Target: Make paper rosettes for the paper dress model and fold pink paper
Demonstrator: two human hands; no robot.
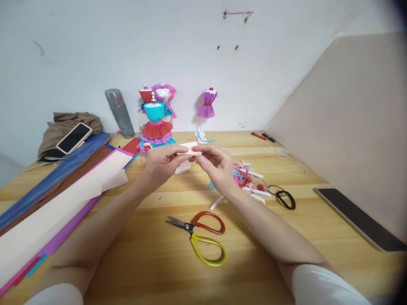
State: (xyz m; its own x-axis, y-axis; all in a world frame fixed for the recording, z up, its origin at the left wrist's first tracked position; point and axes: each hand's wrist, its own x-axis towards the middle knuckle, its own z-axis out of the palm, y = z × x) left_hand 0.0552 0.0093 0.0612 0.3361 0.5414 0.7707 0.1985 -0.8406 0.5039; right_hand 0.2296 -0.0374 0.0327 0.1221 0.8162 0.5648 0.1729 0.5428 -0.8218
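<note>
Between my hands is a small folded strip of pale pink paper (190, 148), held above the table. My left hand (162, 163) pinches its left end with thumb and fingers. On the right end, my right hand (219, 163) grips it the same way. Part of the pale paper hangs below the fingers. Scissors (190, 227) with one red and one yellow handle lie on the table in front of me, blades slightly apart and pointing left. Behind my left hand stands a mini dress form in a layered turquoise, red and purple paper dress (156, 127).
Long coloured paper sheets (79, 186) lie along the left, beside a phone (75, 137) on brown cloth. A bottle (120, 113) leans near the wall. A purple-dressed form (207, 103) stands at the back. Paper scraps (251, 178), a black hair tie (285, 199) and a dark tablet-like slab (359, 218) lie right.
</note>
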